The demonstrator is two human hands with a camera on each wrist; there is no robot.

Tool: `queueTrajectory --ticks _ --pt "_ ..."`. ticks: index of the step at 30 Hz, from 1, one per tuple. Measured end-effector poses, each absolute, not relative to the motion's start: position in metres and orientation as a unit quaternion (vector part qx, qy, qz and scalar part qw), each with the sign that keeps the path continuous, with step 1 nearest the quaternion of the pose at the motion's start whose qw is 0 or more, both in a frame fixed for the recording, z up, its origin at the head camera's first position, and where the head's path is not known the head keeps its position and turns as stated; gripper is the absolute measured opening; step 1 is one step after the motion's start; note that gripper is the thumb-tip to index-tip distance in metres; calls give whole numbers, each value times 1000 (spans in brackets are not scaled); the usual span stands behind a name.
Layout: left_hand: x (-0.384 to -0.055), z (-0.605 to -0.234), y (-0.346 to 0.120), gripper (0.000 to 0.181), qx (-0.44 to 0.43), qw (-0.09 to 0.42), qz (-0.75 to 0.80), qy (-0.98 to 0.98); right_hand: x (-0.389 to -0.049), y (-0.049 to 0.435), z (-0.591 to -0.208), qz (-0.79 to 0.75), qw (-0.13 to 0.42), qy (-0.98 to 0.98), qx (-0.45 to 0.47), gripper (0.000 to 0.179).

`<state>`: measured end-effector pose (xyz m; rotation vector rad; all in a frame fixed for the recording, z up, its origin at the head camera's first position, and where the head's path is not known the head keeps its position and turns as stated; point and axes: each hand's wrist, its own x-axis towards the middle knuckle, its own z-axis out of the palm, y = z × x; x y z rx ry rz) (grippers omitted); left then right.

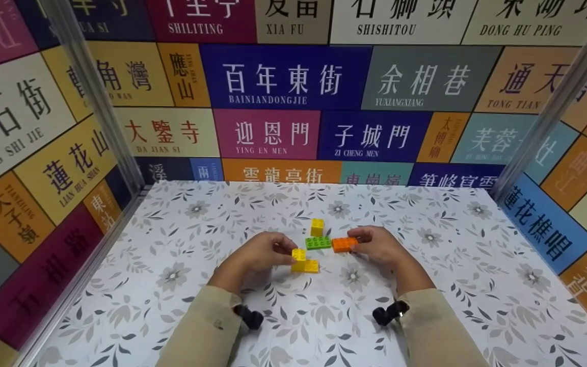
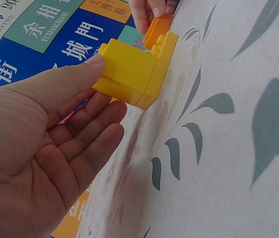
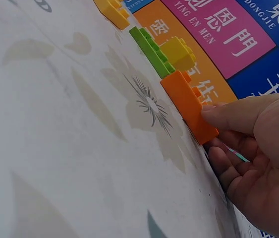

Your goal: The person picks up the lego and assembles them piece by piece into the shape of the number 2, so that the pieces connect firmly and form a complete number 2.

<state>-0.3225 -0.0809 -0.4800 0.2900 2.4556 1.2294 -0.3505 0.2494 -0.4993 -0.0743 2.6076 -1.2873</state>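
In the head view, my left hand point(image 1: 260, 252) pinches a step-shaped piece of yellow toy bricks point(image 1: 299, 265), its taller end at the fingers. The left wrist view shows the thumb against the side of these yellow bricks point(image 2: 129, 69); the fingertips behind are partly hidden. On the other side, my right hand point(image 1: 379, 248) holds an orange toy brick point(image 1: 343, 244) by its right end, thumb on the near face in the right wrist view. A green toy brick point(image 1: 318, 243) lies at the orange brick's left end. Just behind the green one stands another yellow brick point(image 1: 317, 227).
The table point(image 1: 181, 326) has a white cover with grey leaves and flowers. Panels with printed signs point(image 1: 283, 76) rise behind it and on both sides. Clear upright strips point(image 1: 95, 92) stand near the back corners. A small black device point(image 1: 250, 317) sits at the left cuff, another point(image 1: 390, 313) at the right.
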Motion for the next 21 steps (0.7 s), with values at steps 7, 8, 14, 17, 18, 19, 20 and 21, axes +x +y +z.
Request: queueTrajectory --ticks 7,8,14,17,18,19,20,21 --pt "-322 -479 -82 23 102 188 434 875 -350 248 -499 -424 122 897 -31 42" --pt "-322 -479 -82 24 102 188 433 875 -350 248 -499 -425 125 896 -28 42" --pt "-322 -478 -81 24 93 196 434 874 -350 248 -498 -421 128 898 -19 41" --pt "-322 -479 -81 24 92 199 437 873 -349 248 -495 -415 125 901 -17 39" --pt "-322 -479 -81 24 92 200 438 872 -348 248 -493 -412 125 902 -17 38" --pt "-322 -479 -82 24 92 200 440 870 -347 247 -492 -411 125 903 -15 38" --pt "-322 -479 -82 24 96 199 441 870 -346 247 -490 -410 124 903 -14 37" --pt "-322 -479 -82 24 100 197 442 869 -346 247 -488 -409 124 904 -14 37"
